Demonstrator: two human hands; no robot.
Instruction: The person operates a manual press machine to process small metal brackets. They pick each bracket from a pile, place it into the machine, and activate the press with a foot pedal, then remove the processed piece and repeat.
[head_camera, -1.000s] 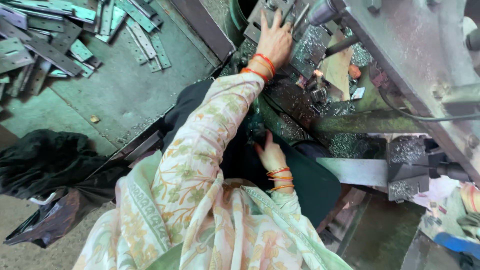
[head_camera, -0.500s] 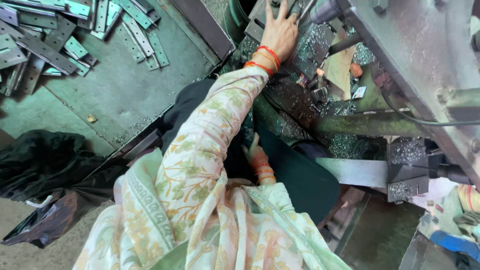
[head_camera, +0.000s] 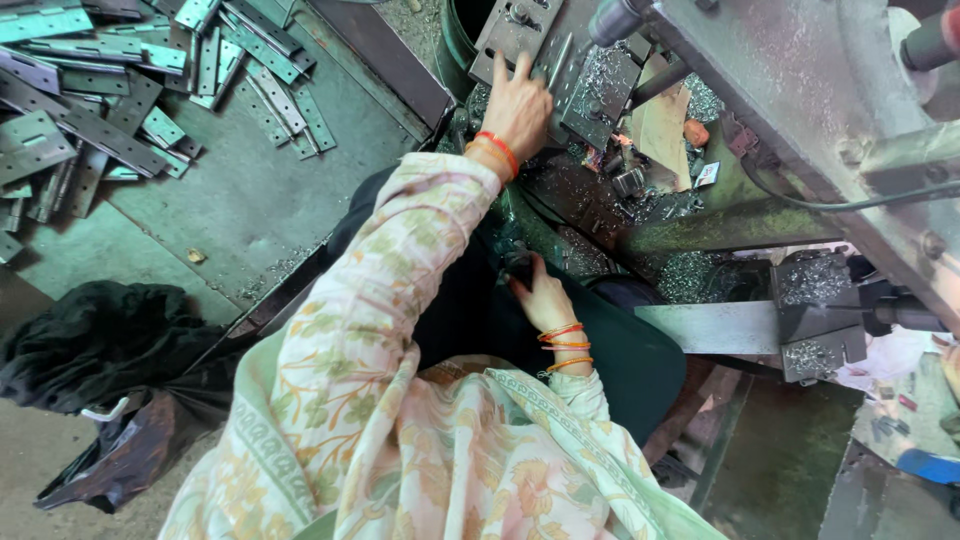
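Note:
My left hand (head_camera: 518, 105) reaches up onto the machine, its fingers spread flat on a grey metal plate (head_camera: 512, 30) with holes. A narrow metal strip (head_camera: 558, 58) lies just right of the fingertips. Red and orange bangles circle that wrist above a floral sleeve (head_camera: 390, 260). My right hand (head_camera: 543, 297), also in bangles, sits low by my lap. Its fingers curl around a dark handle (head_camera: 520, 266) on the green machine body; the grip itself is partly hidden.
Several flat hinge-like metal pieces (head_camera: 120, 90) lie heaped on the green tray (head_camera: 250, 190) at upper left. Metal shavings (head_camera: 690, 275) cover the machine bed. A grey steel block (head_camera: 815, 320) juts out at right. A black cloth (head_camera: 100, 345) lies at lower left.
My left hand has slid a little down and left on the plate. My right hand dipped toward my lap, then came back up to the dark handle.

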